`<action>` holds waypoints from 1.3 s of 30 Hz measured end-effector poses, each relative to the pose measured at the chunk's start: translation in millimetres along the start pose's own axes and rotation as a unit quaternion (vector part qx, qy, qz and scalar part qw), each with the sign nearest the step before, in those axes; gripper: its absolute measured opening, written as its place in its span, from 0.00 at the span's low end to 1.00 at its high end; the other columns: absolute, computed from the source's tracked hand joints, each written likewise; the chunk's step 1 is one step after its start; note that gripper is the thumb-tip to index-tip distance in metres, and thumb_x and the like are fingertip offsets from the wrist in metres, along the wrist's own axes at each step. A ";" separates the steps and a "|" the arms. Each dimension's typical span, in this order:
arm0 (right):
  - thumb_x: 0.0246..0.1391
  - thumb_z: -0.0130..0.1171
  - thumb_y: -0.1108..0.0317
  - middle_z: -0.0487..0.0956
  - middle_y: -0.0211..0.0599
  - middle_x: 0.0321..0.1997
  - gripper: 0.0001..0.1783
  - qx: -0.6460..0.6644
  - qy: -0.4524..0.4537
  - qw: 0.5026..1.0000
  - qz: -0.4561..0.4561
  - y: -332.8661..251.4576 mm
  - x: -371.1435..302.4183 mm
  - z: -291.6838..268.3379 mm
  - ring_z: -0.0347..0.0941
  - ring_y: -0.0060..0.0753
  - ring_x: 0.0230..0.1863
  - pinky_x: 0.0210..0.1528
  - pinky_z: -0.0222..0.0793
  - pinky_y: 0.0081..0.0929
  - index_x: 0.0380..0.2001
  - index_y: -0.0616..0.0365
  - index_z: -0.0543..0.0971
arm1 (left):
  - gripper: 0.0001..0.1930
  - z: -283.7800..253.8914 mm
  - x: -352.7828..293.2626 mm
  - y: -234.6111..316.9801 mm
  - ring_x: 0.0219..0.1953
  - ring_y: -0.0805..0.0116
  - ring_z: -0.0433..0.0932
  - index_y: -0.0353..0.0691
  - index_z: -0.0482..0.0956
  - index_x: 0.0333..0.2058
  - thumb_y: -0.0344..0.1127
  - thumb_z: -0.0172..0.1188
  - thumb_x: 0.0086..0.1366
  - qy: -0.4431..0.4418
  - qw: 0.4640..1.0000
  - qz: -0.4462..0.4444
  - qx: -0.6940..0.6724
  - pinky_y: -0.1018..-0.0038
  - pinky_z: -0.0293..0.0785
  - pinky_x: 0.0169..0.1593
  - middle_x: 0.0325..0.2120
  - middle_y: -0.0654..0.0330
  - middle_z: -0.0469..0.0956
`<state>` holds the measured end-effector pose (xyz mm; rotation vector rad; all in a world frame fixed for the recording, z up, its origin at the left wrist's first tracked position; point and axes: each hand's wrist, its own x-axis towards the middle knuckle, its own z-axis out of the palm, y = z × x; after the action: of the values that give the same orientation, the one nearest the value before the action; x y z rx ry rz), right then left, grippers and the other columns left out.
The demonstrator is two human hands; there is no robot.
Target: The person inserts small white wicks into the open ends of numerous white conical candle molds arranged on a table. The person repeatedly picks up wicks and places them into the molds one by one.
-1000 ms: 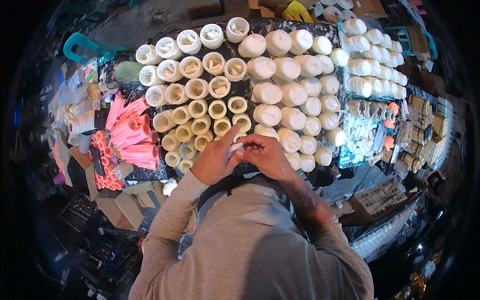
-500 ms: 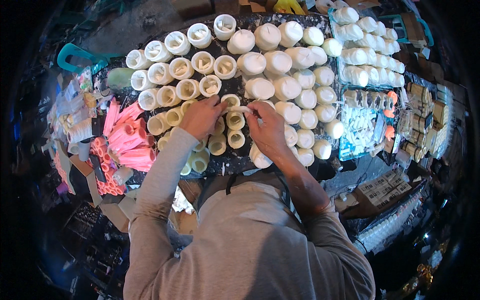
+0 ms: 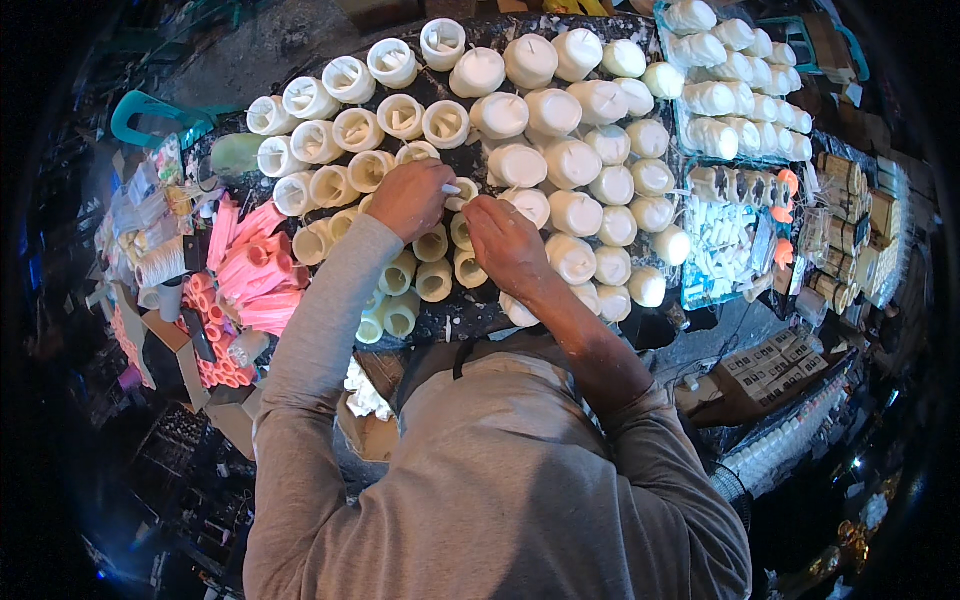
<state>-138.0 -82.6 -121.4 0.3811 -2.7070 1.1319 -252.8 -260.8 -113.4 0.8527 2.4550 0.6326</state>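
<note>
Between both hands stands a small hollow cream-white wax cup (image 3: 466, 185), one of several open cups at the table's middle and left. My left hand (image 3: 413, 198) is closed, pinching a short white stick (image 3: 451, 189) whose end shows at the cup's rim. Close to the cup's near right side, my right hand (image 3: 503, 240) has its fingers bunched together; what they hold, if anything, is hidden. Farther back, hollow wax cups (image 3: 356, 130) contain white pieces. Right of my hands, filled white candles (image 3: 573, 163) with wicks stand in rows.
Pink tubes (image 3: 262, 270) lie piled at the left, beside a green rounded object (image 3: 240, 155). A blue tray (image 3: 715, 245) of small white pieces sits at the right, and wrapped white candles (image 3: 715, 98) at the back right. A cardboard box (image 3: 170, 345) stands left below.
The white stick lay level between both hands; now only a short end shows at my left fingers. My left hand shifted slightly right and up, my right hand slightly left and down.
</note>
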 end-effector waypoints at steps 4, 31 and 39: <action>0.51 0.64 0.76 0.80 0.44 0.46 0.14 -0.001 0.024 1.000 -0.006 0.0 3.2 14.7 0.80 0.46 0.45 0.44 0.79 0.40 0.43 0.61 0.79 | 0.08 -0.4 3.7 5.6 0.41 0.43 0.82 0.38 0.84 0.37 0.26 0.64 0.57 -0.013 1.000 -0.012 -0.013 0.52 0.77 0.45 0.34 0.48 0.83; 0.56 0.63 0.65 0.79 0.39 0.36 0.07 -0.129 -0.157 0.978 0.051 -6.1 13.3 2.0 0.82 0.42 0.36 0.33 0.78 0.40 0.36 0.53 0.81 | 0.07 5.1 1.2 4.7 0.40 0.42 0.82 0.36 0.84 0.36 0.25 0.64 0.57 0.009 0.999 -0.037 -0.033 0.52 0.77 0.46 0.33 0.46 0.83; 0.54 0.64 0.62 0.81 0.40 0.35 0.09 -0.124 -0.156 0.978 0.067 -5.0 13.4 3.6 0.83 0.42 0.35 0.34 0.79 0.40 0.35 0.54 0.81 | 0.06 7.1 2.0 4.4 0.40 0.42 0.82 0.36 0.83 0.35 0.27 0.63 0.58 -0.006 0.999 -0.038 -0.017 0.51 0.77 0.45 0.34 0.46 0.83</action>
<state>-149.5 -90.8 -117.0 0.3688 -3.1441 0.8051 -248.3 -254.5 -117.2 0.7448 2.4466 0.6382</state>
